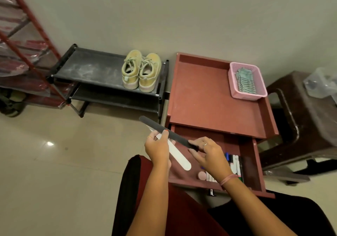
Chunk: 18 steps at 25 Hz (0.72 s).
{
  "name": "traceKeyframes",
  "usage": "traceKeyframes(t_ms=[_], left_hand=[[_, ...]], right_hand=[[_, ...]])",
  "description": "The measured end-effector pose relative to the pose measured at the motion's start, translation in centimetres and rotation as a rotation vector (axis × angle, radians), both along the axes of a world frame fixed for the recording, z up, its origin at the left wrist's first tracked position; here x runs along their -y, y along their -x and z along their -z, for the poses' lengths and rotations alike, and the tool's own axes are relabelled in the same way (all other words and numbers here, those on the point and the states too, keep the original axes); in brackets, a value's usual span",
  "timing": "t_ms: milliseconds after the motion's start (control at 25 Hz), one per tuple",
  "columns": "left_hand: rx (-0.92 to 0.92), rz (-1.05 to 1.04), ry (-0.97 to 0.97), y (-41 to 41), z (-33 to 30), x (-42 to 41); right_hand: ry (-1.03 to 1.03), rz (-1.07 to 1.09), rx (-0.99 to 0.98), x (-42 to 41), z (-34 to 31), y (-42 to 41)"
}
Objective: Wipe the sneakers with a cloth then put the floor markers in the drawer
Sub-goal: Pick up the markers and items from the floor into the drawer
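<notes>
Floor tiles spread pale to the left, and against the wall stands a black shoe rack (pixel 102 71) carrying two yellow sneakers (pixel 141 70), heels toward the person. Beside it sits a red-brown cabinet (pixel 209 97) whose worktop holds one pink basket (pixel 246 81) with a folded striped cloth (pixel 245 80) inside. Its drawer (pixel 255 162) hangs open, pens lying within. Two floor markers are up in the air before it: a dark floor marker (pixel 164 129), long axis running from upper left down to the right, pinched at its lower end by the right hand (pixel 209 155) and steadied midway by the left hand (pixel 157 148), which also grips a white floor marker (pixel 177 153). The drawer lies just right and below, nearer the right hand.
</notes>
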<state>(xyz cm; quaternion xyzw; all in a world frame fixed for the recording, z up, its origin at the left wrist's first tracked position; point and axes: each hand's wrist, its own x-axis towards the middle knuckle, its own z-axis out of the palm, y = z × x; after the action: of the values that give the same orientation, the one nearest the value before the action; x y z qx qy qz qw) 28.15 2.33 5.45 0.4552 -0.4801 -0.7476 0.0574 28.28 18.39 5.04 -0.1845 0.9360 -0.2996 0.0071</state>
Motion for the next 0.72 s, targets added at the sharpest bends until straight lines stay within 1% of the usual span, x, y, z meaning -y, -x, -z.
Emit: traceKeyframes(t_ms=[80, 160, 240, 400, 480, 600, 720], left_hand=[[-0.030, 0.002, -0.038, -0.9, 0.6, -2.2], [-0.007, 0.033, -0.064, -1.4, 1.7, -3.9], [0.016, 0.087, -0.084, -1.6, 2.9, -5.0], [0.030, 0.233, -0.123, -0.6, 3.4, -6.0], [0.064, 0.270, -0.148, 0.3, 3.7, -5.8], [0.103, 0.166, -0.182, 1.5, 4.8, -4.5], [0.142, 0.041, -0.134, 2.2, 5.5, -3.4]], right_hand=[[0.001, 0.054, 0.056, -2.0, -0.1, -0.3], [-0.117, 0.069, 0.137, -3.4, 0.0, -0.3], [-0.236, 0.039, 0.190, -4.5, 0.3, -0.1], [-0.291, 0.029, 0.340, -6.1, 1.0, 1.6], [-0.359, 0.042, 0.397, -7.3, 1.7, 3.1], [-0.497, 0.097, 0.481, -9.8, 4.0, 5.3], [-0.684, 0.109, 0.566, -11.4, 7.2, 6.7]])
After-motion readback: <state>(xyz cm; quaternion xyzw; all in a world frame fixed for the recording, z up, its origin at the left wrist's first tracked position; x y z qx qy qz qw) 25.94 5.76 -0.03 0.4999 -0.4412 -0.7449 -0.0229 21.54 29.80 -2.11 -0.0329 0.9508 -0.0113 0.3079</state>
